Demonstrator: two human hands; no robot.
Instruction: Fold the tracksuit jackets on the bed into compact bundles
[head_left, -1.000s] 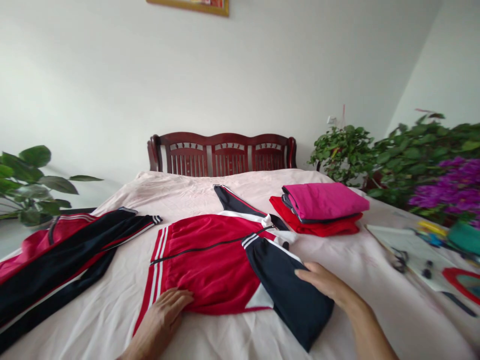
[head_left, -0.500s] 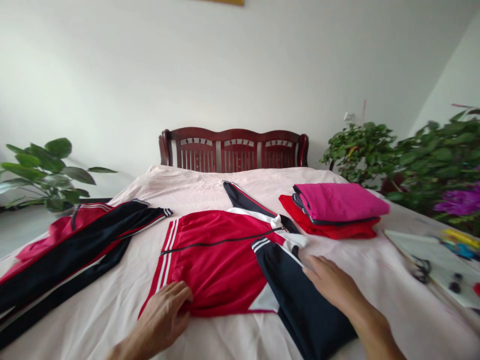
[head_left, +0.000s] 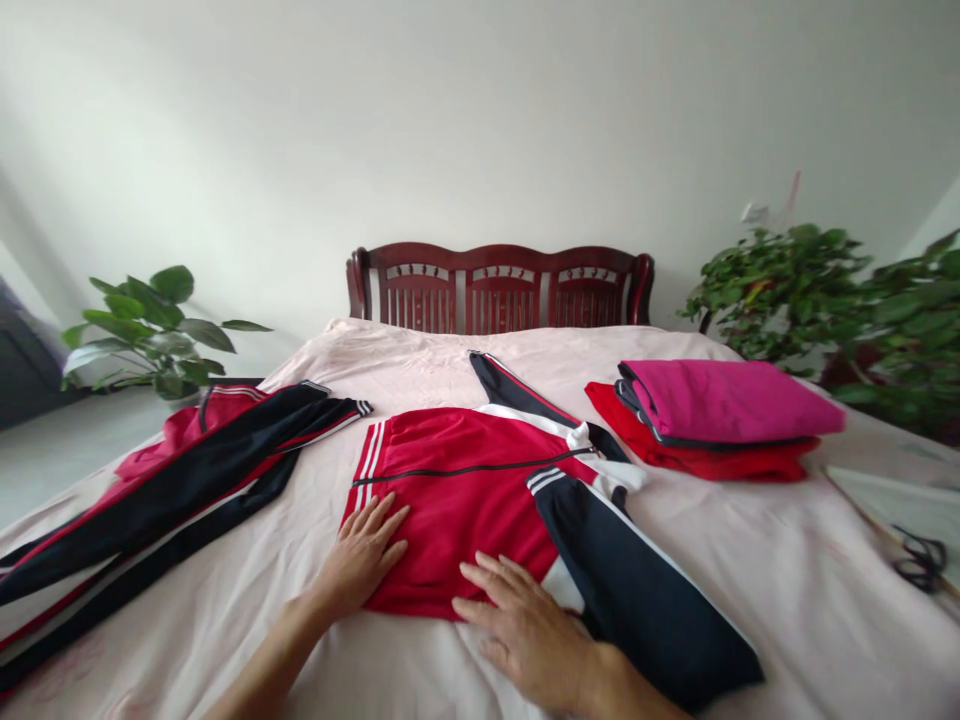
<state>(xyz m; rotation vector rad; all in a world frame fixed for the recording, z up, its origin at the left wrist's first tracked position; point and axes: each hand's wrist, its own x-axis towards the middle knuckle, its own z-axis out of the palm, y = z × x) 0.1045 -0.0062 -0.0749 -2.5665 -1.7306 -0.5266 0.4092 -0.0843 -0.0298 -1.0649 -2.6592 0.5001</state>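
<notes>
A red track jacket [head_left: 465, 510] with navy sleeves lies flat on the bed, zipper side up, its striped hem to the left and its white collar to the right. The near sleeve [head_left: 645, 590] is bent back along the jacket's right side; the far one [head_left: 510, 385] stretches toward the headboard. My left hand [head_left: 367, 545] rests with spread fingers on the red cloth near the striped hem. Over the jacket's near edge, my right hand [head_left: 517, 620] is open too, fingers apart, beside the white panel. Neither hand grips the cloth.
Navy track pants and another red garment [head_left: 225, 480] lie spread at the left. At the right stands a folded stack [head_left: 720, 410], pink on top and red below. Dark-framed glasses [head_left: 921, 560] lie at the right edge. Behind are a wooden headboard [head_left: 499, 290] and potted plants [head_left: 165, 330].
My right hand has moved left from the near sleeve to the jacket's front. My left hand has shifted forward onto the cloth and spread its fingers. The view has turned slightly left.
</notes>
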